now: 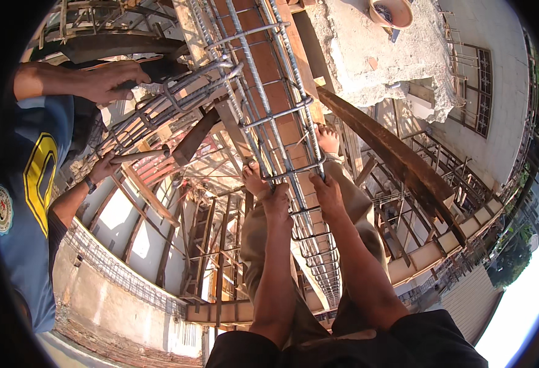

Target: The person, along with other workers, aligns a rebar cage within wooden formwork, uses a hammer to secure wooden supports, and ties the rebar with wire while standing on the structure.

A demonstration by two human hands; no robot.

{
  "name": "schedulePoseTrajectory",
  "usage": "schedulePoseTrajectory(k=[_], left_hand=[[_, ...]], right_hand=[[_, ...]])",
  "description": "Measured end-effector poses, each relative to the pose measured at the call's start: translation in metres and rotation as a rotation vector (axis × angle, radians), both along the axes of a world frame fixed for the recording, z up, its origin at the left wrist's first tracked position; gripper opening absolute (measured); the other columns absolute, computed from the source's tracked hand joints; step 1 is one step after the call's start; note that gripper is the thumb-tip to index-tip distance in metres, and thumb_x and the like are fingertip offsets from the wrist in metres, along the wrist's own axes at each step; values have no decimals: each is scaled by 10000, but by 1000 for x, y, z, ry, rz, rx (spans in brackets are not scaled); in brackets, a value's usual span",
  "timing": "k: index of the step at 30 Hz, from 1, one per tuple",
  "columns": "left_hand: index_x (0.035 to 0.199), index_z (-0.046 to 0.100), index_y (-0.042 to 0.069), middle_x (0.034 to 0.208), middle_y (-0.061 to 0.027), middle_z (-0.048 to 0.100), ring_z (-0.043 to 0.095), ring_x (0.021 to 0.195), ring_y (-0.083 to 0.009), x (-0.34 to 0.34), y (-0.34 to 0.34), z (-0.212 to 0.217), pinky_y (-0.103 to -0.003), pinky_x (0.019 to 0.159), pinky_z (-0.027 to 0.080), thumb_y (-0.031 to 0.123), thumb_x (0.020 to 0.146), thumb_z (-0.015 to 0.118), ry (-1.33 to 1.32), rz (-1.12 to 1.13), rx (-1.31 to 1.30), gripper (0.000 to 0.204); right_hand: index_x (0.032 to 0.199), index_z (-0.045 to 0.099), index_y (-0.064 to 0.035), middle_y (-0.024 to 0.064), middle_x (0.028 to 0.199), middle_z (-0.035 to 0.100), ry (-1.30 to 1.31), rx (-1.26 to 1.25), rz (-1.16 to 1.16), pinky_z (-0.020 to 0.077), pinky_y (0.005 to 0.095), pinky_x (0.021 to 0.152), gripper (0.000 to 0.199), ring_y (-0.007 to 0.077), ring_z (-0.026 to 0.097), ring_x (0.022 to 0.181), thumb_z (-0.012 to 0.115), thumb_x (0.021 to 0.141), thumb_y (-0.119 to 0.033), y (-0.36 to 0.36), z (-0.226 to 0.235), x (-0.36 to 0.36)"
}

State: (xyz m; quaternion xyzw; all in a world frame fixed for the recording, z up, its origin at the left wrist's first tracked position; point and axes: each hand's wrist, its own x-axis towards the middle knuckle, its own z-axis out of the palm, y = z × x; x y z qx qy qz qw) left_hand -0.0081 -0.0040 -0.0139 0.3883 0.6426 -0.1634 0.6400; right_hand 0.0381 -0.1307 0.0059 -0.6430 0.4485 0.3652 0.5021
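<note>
A long rebar cage (258, 73) of ribbed steel bars and square stirrups runs away from me between my bare feet. It lies along a brown wooden formwork board (275, 101). My left hand (278, 203) is closed on the cage's left side, and my right hand (327, 195) is closed on its right side. Between them a steel stirrup (297, 172) crosses the bars, its two ends reaching my fingers. The cage continues below my wrists between my legs. My fingertips are partly hidden behind the bars.
At left a co-worker in a blue shirt (21, 165) holds a hammer (140, 156) beside crossing rebar (165, 98). A rusty beam (392, 153) slants at right. Broken concrete (373, 61) carries a tub (392, 12). Far below, timber framing (214, 245) surrounds open drops.
</note>
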Motion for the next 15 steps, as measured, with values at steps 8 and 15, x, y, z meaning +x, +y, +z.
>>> schedulePoseTrajectory(k=[8,15], left_hand=[[758,524,146,619,76,358,338,502,-53,9,-1,16,-247,474,257,109,836,639,-26,70,-2,144],[760,516,135,617,77,357,335,505,-48,11,-2,17,-243,476,260,119,850,625,16,47,-34,143]], right_hand=[[763,502,-141,-70,662,391,25,19,4,270,265,551,243,54,339,602,673,889,-257,-3,-4,-4],[754,492,-131,-63,675,375,43,2,-23,267,282,575,268,67,321,634,672,887,-279,1,3,2]])
